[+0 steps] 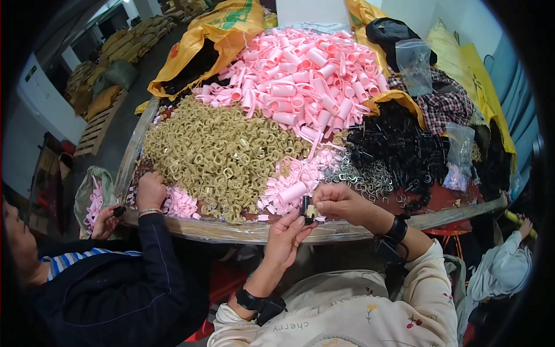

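Observation:
At the table's front edge, my left hand (284, 236) is closed on a small black plastic part (309, 218), held upright between thumb and fingers. A beige plastic piece (311, 210) sits against the black part. My right hand (342, 203) is closed in a pinch right beside the beige piece; whatever its fingertips hold is hidden. Just behind my hands, a pink plastic tube (292, 192) lies on a heap of small pink pieces (300, 171). Left of that spreads a large pile of beige plastic rings (222, 153).
Pink tubes (300, 81) are heaped at the back. To the right lie metal buckles (364, 176), black parts (399, 147) and a clear bag (459, 156). A wooden rim (231, 231) edges the table. At left, a co-worker's hand (151, 191) reaches into the pile; their other holds a black part.

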Motion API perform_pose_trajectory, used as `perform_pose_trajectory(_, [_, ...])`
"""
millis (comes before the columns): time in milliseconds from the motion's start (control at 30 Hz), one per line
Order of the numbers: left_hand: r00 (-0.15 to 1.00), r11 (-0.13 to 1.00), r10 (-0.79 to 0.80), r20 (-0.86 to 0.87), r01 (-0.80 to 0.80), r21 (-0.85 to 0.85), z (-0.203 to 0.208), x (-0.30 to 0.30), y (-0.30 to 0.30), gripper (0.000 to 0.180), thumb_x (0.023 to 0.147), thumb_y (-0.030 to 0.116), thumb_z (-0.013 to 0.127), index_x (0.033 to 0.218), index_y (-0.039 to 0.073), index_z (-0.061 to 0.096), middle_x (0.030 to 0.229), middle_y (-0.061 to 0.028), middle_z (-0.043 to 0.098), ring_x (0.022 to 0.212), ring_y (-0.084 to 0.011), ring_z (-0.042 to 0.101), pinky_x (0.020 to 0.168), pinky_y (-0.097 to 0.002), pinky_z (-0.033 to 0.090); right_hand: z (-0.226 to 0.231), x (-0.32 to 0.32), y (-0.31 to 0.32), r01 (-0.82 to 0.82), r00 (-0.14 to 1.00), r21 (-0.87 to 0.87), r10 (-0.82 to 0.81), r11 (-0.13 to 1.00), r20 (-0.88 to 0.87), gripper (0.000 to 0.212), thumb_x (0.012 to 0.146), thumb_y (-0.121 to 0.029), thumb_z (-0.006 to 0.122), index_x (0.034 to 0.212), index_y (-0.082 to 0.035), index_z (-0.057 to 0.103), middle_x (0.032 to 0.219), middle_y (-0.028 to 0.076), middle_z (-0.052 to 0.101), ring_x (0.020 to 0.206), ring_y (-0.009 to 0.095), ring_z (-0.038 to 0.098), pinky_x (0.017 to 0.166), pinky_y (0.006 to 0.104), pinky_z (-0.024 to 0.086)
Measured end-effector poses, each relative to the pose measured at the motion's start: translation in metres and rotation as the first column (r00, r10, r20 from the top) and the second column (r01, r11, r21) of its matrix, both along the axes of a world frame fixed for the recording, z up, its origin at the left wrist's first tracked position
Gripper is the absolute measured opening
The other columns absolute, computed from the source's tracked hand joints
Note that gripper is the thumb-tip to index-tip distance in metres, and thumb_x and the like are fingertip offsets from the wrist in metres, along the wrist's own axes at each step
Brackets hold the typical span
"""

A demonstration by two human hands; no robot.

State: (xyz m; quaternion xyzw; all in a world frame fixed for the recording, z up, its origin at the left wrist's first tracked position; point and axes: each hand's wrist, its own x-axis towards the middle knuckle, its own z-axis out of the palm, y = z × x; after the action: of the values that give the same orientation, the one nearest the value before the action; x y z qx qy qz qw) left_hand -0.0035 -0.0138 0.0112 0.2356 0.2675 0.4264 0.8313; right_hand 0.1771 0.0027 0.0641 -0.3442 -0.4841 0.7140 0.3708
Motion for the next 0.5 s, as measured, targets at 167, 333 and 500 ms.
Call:
perform_pose_trajectory(167, [1.000,1.000,-0.016,-0.005,0.016,-0.014,0.001,0.005,-0.005,0.027,0.084,0.009,0.051,0.107,-0.003,0.050,0.094,-0.0108,0.059,0.084,-0.0211,0.060,0.071,-0.0230,0.051,-0.006,-0.001,-0.004,-0.038,0.993,0.141,0.021,0.989,0.120,0.010,0.085,-0.013,0.050,0.081,-0.004,0.050,0.063,-0.008,0.042,0.056,0.000,0.034,0.048,0.0160,0.027])
perform_pose_trajectory(333, [0.998,0.997,-0.047,0.029,0.049,-0.058,-0.007,0.004,-0.007,0.025,0.084,0.010,0.050,0.105,-0.003,0.051,0.093,-0.0111,0.059,0.084,-0.0223,0.060,0.071,-0.0235,0.051,-0.017,0.004,-0.001,-0.061,0.983,0.254,0.014,0.965,0.183,0.009,0.084,-0.011,0.051,0.080,-0.003,0.050,0.064,-0.007,0.044,0.057,0.001,0.036,0.048,0.0168,0.029])
perform_pose_trajectory(500, [0.995,0.990,-0.066,0.070,0.074,-0.117,-0.004,0.008,-0.004,0.022,0.083,0.008,0.051,0.101,-0.003,0.052,0.091,-0.0112,0.060,0.082,-0.0225,0.061,0.067,-0.0226,0.052,-0.024,0.007,-0.006,-0.025,0.983,0.216,-0.015,0.976,0.185,0.009,0.084,-0.011,0.052,0.079,-0.003,0.050,0.064,-0.006,0.044,0.058,0.001,0.036,0.049,0.0168,0.030])
